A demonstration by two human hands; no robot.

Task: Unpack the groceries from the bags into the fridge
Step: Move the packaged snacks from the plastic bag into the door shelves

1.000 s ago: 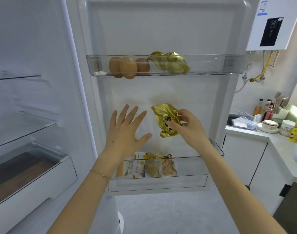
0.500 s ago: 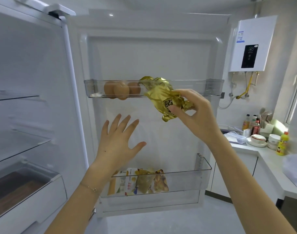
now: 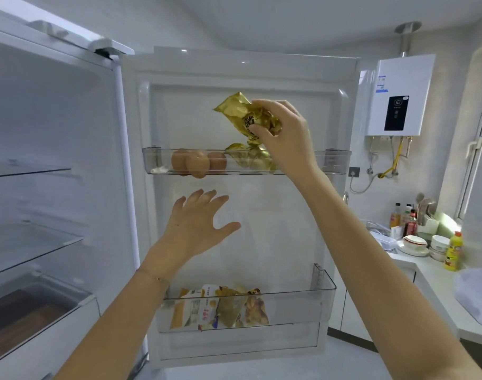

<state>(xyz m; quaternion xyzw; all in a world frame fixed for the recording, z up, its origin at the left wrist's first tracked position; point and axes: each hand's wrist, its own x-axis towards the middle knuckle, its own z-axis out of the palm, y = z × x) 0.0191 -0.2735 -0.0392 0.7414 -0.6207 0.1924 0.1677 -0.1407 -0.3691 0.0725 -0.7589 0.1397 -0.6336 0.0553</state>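
Above the middle of the upper door shelf (image 3: 333, 160), clear of its rim, a crumpled gold foil packet (image 3: 241, 116) hangs in the right hand (image 3: 285, 138). The thumb and fingers are curled round the packet's right end and pinch it. Dark print shows on the wrapper, too small to read. Directly beneath, inside that shelf, lies a second gold packet (image 3: 249, 159), partly hidden by the right wrist. To its left three brown eggs (image 3: 197, 163) sit close together, and a small white scrap (image 3: 159, 169) lies at the shelf's left end

The left hand (image 3: 196, 226) is lower, in front of the bare panel of the fridge door (image 3: 283, 220) between the two door shelves. Its fingers are spread and relaxed and hold nothing; whether the fingertips touch the panel is hard to judge from this angle. A thin bracelet (image 3: 159, 279) circles that wrist

Yellow and white snack bags (image 3: 220, 308) lean together in the left half of the lower door shelf (image 3: 297, 308)

Left of the door the fridge compartment stands open, with glass shelves (image 3: 34, 244) and a drawer (image 3: 39, 322) at the bottom. On the wall to the right of the door hangs a white water heater (image 3: 398, 94). Below it a kitchen counter (image 3: 423, 275) carries sauce bottles (image 3: 404, 219), stacked bowls (image 3: 415, 244), a yellow bottle (image 3: 453, 252) and, at its near end, a pale plastic bag (image 3: 478, 297)
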